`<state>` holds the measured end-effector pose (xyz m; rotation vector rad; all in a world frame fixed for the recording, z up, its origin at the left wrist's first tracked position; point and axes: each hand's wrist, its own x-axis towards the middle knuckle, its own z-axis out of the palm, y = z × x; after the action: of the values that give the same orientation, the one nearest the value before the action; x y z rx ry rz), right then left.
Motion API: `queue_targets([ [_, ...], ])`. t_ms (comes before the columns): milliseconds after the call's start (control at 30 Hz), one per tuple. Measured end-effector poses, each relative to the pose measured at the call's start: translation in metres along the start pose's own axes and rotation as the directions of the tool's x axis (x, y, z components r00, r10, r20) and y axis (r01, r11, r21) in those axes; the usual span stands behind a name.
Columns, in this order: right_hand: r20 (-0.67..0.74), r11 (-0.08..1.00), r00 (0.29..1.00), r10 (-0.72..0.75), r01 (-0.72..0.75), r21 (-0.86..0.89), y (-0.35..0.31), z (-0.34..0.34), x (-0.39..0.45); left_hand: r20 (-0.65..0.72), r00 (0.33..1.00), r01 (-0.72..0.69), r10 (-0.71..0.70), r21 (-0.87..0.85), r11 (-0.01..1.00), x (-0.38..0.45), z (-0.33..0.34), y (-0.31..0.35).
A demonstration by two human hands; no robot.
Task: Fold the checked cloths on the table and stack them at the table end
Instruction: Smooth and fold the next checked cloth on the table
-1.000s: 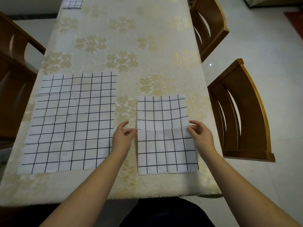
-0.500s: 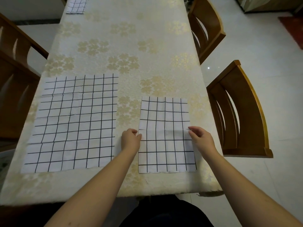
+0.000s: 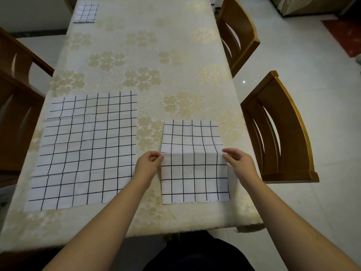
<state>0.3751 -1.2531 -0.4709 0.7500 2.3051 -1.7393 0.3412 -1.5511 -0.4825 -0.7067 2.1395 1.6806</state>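
A: Status on the hands?

B: Both are on the narrow checked cloth (image 3: 195,173), lower centre-right of the frame. Left hand (image 3: 148,165) pinches its left edge, right hand (image 3: 238,163) pinches its right edge — same height, about mid-length. The cloth humps up slightly between the two pinches; the rest lies flat.

A: Other cloths?

B: Big unfolded cloth (image 3: 86,149) lies flat at lower left, just beside the left hand, not touching the narrow one. Small folded cloth (image 3: 86,12) sits at the far table end, upper left of the frame.

A: Surroundings?

B: Table (image 3: 136,55) has a cream floral cover — wooden chairs (image 3: 283,130) along the right side, more on the left edge.
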Motion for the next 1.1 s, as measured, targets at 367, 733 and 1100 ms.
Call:
queue_targets([
  [367,-0.015,0.989,0.99,-0.142,0.141,-0.032,-0.032,-0.016,-0.033,0.135,0.954,-0.268,0.269,-0.026,0.963,-0.027,-0.037,0.025],
  [733,-0.041,0.779,0.902,-0.429,0.347,-0.523,-0.051,-0.031,-0.075,0.299,0.772,-0.633,0.561,0.429,0.644,-0.049,-0.058,0.04],
  [1100,0.181,0.95,0.954,-0.24,0.269,-0.157,-0.064,-0.054,-0.095,0.375,0.787,-0.602,0.49,0.293,0.743,-0.078,-0.072,0.05],
])
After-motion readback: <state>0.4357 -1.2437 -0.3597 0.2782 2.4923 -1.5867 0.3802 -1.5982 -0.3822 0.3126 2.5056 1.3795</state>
